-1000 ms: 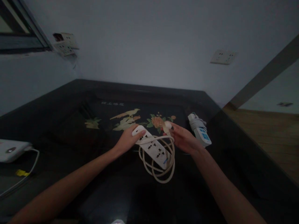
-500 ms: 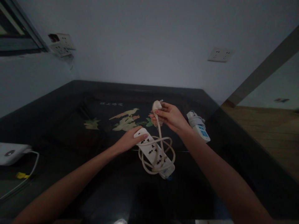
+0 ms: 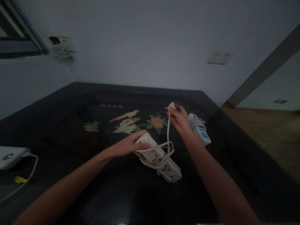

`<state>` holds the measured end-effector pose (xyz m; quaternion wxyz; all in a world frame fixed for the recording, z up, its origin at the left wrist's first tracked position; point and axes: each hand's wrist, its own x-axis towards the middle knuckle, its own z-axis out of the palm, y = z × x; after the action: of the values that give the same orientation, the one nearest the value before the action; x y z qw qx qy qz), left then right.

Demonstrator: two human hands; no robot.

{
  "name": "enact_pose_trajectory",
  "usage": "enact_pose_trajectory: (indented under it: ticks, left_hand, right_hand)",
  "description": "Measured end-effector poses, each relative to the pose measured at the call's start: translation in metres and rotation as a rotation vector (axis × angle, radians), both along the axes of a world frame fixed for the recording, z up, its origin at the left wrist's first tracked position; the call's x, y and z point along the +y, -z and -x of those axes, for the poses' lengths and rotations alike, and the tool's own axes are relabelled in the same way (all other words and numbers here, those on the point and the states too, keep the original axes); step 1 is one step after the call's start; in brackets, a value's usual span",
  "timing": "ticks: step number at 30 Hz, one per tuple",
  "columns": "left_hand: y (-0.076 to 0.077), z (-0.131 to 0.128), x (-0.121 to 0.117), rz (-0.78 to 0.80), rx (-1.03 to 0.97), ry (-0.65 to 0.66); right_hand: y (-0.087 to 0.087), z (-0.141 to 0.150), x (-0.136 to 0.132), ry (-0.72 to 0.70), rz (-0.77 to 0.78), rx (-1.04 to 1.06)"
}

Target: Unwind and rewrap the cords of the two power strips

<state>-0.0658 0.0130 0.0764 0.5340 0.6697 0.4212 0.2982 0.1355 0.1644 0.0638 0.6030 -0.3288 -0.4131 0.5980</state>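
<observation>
A white power strip (image 3: 170, 170) slants across the middle of the view, its far end gripped by my left hand (image 3: 131, 143) with the thumb on top. Loops of its off-white cord (image 3: 169, 131) lie around the strip's body. From there the cord rises to a plug (image 3: 172, 106), which my right hand (image 3: 180, 118) pinches with its metal pins pointing right. Just right of that hand lies a second power strip (image 3: 202, 132), with blue socket faces and a grey cord wound around it.
The black table (image 3: 112, 193) carries a printed bird and a flower (image 3: 157, 122). At the left edge sits a white device (image 3: 11, 156) with a cable and yellow tag (image 3: 20, 179). Wall sockets (image 3: 219, 57) are on the back wall, more sockets (image 3: 62, 50) near the window.
My right hand has moved right with the plug, drawing the cord out. The cord loops are tighter around the strip, which has shifted slightly toward me. The printed flower is uncovered.
</observation>
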Motion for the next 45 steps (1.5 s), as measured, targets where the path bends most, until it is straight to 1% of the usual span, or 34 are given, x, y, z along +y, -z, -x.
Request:
enact_pose_trajectory:
  ticks: [4, 6, 8, 10, 12, 15, 17, 19, 21, 24, 25, 26, 27, 30, 31, 32, 34, 36, 40, 42, 45]
  left_hand:
    - [0.001, 0.004, 0.001, 0.025, 0.009, 0.012]
    - [0.003, 0.004, 0.001, 0.055, 0.002, 0.012]
    - [0.006, 0.002, 0.001, 0.088, -0.011, -0.001]
    - [0.011, -0.001, 0.001, 0.093, -0.021, -0.051]
    - [0.016, -0.005, 0.002, 0.088, -0.032, -0.113]
    - [0.024, -0.009, 0.003, 0.126, -0.069, -0.156]
    - [0.028, -0.01, 0.003, 0.141, -0.088, -0.153]
    - [0.03, -0.009, 0.003, 0.126, -0.09, -0.147]
    - [0.031, -0.008, 0.003, 0.11, -0.083, -0.129]
    - [0.031, -0.009, 0.001, 0.106, -0.093, -0.11]
    - [0.031, -0.01, 0.001, 0.107, -0.102, -0.112]
    - [0.031, -0.01, 0.0, 0.107, -0.112, -0.116]
    - [0.031, -0.011, 0.0, 0.104, -0.117, -0.124]
    - [0.031, -0.012, -0.001, 0.085, -0.104, -0.141]
    - [0.031, -0.011, -0.002, 0.082, -0.104, -0.13]
    - [0.032, -0.01, -0.002, 0.086, -0.116, -0.111]
    - [0.034, -0.009, -0.001, 0.111, -0.17, -0.051]
    - [0.036, -0.008, -0.001, 0.137, -0.219, -0.019]
    - [0.036, -0.01, 0.0, 0.165, -0.187, -0.055]
    - [0.034, -0.012, -0.001, 0.163, -0.16, -0.081]
    - [0.033, -0.015, -0.002, 0.15, -0.138, -0.134]
  right_hand:
    - [-0.005, -0.016, 0.003, 0.142, -0.077, 0.015]
    - [-0.006, -0.02, -0.001, 0.181, -0.116, 0.009]
    - [-0.009, -0.023, -0.009, 0.192, -0.191, -0.033]
    - [-0.014, -0.025, -0.022, 0.174, -0.304, -0.104]
    - [-0.024, -0.028, -0.035, 0.119, -0.402, -0.2]
    - [-0.039, -0.032, -0.053, 0.036, -0.467, -0.357]
    - [-0.045, -0.033, -0.057, 0.046, -0.531, -0.47]
    - [-0.044, -0.033, -0.055, 0.059, -0.648, -0.616]
    - [-0.038, -0.033, -0.048, 0.005, -0.754, -0.779]
    - [-0.026, -0.031, -0.039, -0.097, -0.797, -0.914]
    - [-0.022, -0.03, -0.036, -0.111, -0.79, -0.922]
    - [-0.019, -0.028, -0.034, -0.122, -0.748, -0.901]
    - [-0.016, -0.027, -0.031, -0.135, -0.674, -0.863]
    - [-0.009, -0.027, -0.023, -0.17, -0.384, -0.698]
    - [-0.007, -0.028, -0.02, -0.177, -0.311, -0.655]
    - [-0.005, -0.03, -0.017, -0.181, -0.272, -0.631]
    - [-0.001, -0.034, -0.013, -0.193, -0.22, -0.594]
    - [0.003, -0.036, -0.011, -0.203, -0.169, -0.552]
    - [0.005, -0.038, -0.013, -0.227, -0.112, -0.503]
    - [0.0, -0.037, -0.016, -0.239, -0.102, -0.491]
    - [-0.019, -0.039, -0.024, -0.262, -0.102, -0.456]
